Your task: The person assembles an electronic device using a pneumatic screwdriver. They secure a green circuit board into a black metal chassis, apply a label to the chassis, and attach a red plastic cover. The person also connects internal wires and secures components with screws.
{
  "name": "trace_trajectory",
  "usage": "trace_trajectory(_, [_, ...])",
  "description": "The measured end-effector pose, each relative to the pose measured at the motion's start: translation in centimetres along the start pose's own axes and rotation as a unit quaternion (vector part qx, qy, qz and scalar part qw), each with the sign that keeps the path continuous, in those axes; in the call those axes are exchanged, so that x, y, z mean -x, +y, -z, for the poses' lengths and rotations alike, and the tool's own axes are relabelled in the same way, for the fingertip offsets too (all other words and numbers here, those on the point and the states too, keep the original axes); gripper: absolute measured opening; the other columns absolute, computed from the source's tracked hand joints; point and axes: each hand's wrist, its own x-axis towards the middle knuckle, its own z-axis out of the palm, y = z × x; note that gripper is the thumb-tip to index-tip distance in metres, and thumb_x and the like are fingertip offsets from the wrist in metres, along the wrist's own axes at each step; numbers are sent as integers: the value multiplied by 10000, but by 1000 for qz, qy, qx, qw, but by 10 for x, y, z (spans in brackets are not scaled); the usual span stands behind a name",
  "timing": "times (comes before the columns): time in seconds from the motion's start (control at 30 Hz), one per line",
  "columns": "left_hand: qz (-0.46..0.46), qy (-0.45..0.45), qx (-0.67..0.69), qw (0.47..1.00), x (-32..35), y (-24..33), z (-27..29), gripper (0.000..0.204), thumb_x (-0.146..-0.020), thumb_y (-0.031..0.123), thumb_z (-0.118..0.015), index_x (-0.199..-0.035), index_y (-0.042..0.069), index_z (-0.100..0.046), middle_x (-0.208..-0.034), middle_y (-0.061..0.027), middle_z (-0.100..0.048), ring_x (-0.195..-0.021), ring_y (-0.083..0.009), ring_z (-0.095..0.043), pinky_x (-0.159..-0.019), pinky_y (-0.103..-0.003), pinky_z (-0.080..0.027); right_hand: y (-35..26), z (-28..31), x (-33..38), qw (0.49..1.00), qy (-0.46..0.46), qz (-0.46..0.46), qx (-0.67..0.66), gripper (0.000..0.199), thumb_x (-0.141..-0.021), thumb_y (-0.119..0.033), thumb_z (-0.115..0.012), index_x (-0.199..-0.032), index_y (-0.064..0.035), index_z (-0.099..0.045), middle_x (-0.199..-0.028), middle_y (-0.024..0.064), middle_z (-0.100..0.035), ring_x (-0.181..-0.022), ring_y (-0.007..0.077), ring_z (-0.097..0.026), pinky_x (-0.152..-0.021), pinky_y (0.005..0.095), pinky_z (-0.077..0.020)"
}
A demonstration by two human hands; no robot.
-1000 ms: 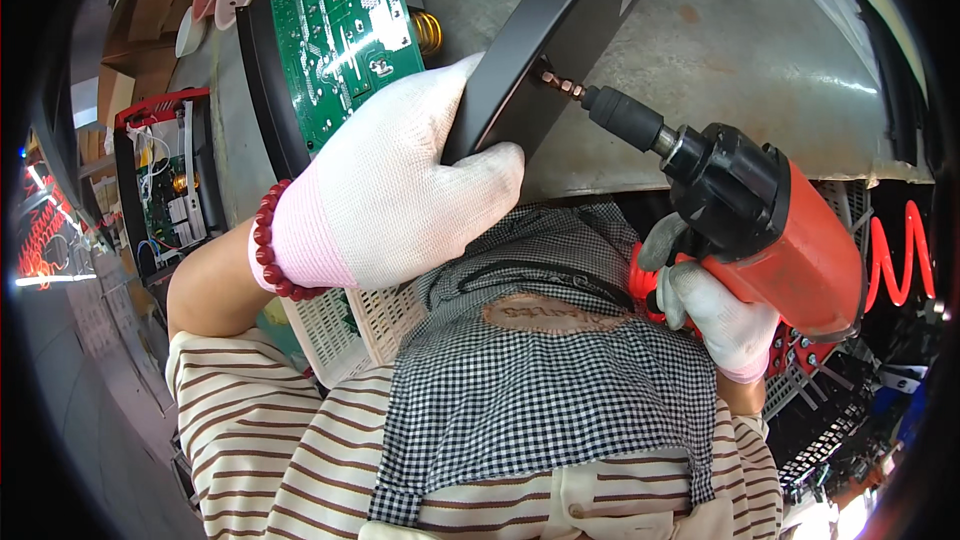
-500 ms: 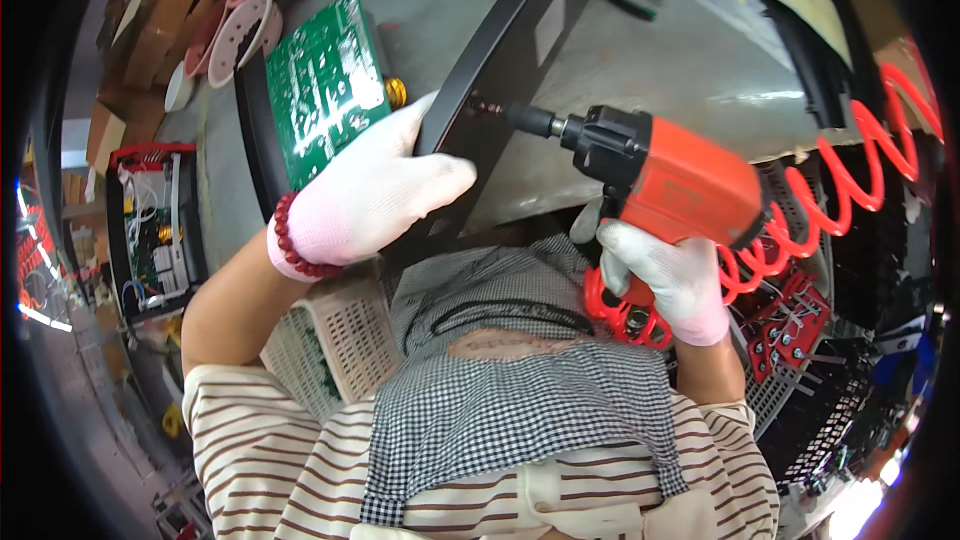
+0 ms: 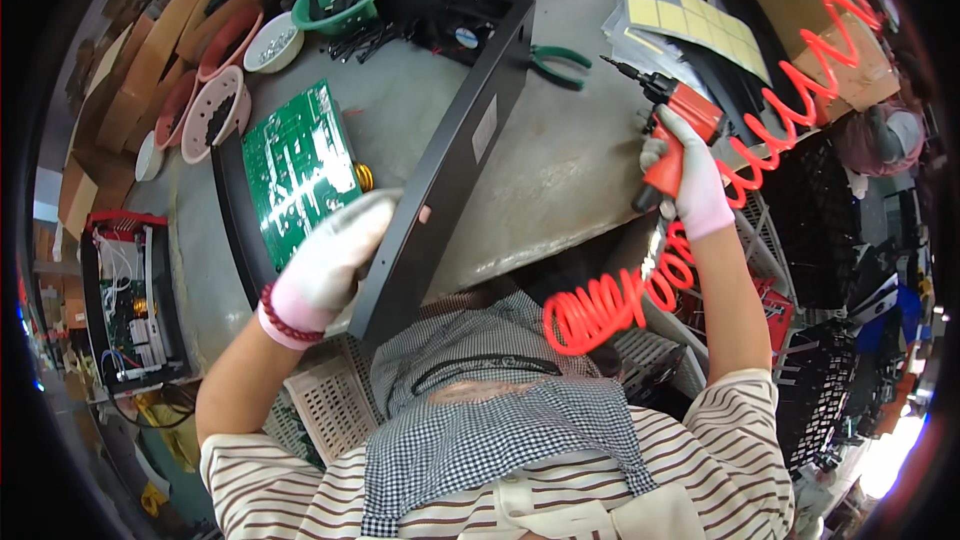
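My gloved left hand grips the wall of a black metal chassis near its close end, a fingertip showing through an opening in it. The chassis stands on edge and slants across the bench. Beside that hand, a green circuit board with a yellow-copper coil lies within the chassis's left side. My gloved right hand is wrapped round the handle of a red air screwdriver, held over the bench at the right, apart from the chassis. Its bit points to the upper left, and a red coiled hose hangs from it.
Green-handled pliers lie beyond the chassis. At the back left stand a green bowl, a white bowl of screws and a pink basket. Yellow label sheets lie far right. Another assembled unit sits at the left.
The screwdriver has come away from the chassis wall, moving up and to the right with my right hand. My left hand has gone from lying spread against the wall to gripping it.
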Motion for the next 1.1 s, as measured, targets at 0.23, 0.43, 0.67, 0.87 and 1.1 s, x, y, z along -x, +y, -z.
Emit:
trace_trajectory(0.23, [14,39,35,999,-11,-6,-5,462,-906,376,-670,-1184,17,-577,-1016,3,-628,-883,-63,-585,-781,-224,-478,-9,-5,-34,990,62,54,116,269,-902,-280,-610,-1053,-59,-629,-920,48,-680,-748,159,-669,-503,256,-475])
trace_trajectory(0.43, [-9,66,-20,998,-21,-14,-7,260,-929,277,-610,-971,21,-585,-843,18,-591,-755,-49,-515,-679,-216,-434,-3,-20,-14,683,126,272,667,511,-845,-325,-626,-1201,34,-545,-1162,250,-597,-1068,357,-603,-942,426,-473])
trace_trajectory(0.67, [-24,78,9,997,-28,-36,-1,222,-967,210,-549,-940,-5,-594,-799,-10,-592,-708,-63,-534,-633,-235,-447,-28,-106,-6,691,-104,353,622,708,-860,-436,-636,-1323,64,-443,-1328,265,-491,-1265,401,-459,-1068,433,-376])
trace_trajectory(0.87, [81,47,224,970,-31,-29,-1,196,-968,212,-566,-960,18,-597,-787,14,-612,-670,-37,-551,-593,-194,-443,-30,-185,-60,694,-93,431,569,613,-889,-399,-598,-1270,69,-494,-1223,301,-556,-1191,392,-532,-1023,420,-415])
trace_trajectory(1.1, [105,-78,116,985,-51,13,32,268,-953,198,-554,-1108,-19,-570,-896,-55,-634,-796,-132,-596,-739,-287,-488,-10,-199,-72,698,-81,380,601,271,-897,-246,-536,-989,0,-603,-943,235,-661,-928,412,-629,-847,486,-486])
